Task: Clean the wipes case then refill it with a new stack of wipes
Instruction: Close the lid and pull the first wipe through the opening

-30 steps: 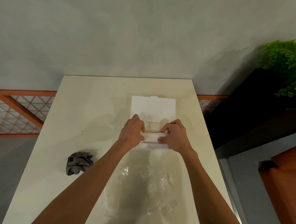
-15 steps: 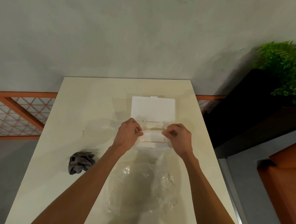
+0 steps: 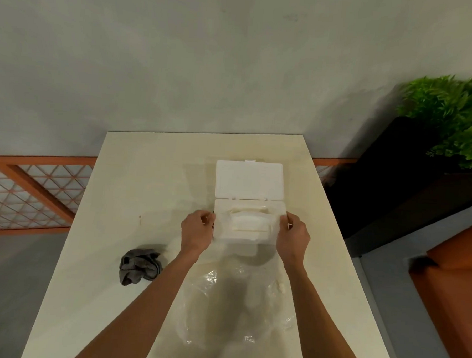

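Note:
The white wipes case lies on the cream table with its lid flipped open toward the far side. A white stack of wipes sits in the case's base. My left hand grips the left short end of the base with curled fingers. At the right short end, my right hand grips it the same way. A crumpled grey cloth lies on the table to the left of my left forearm.
A crumpled clear plastic wrapper lies on the table between my forearms, near the front edge. A green plant in a black planter stands right of the table. An orange lattice railing runs behind the left side.
Both hands were close together over the middle of the case; they have moved apart to its left and right ends, uncovering the wipes in the base.

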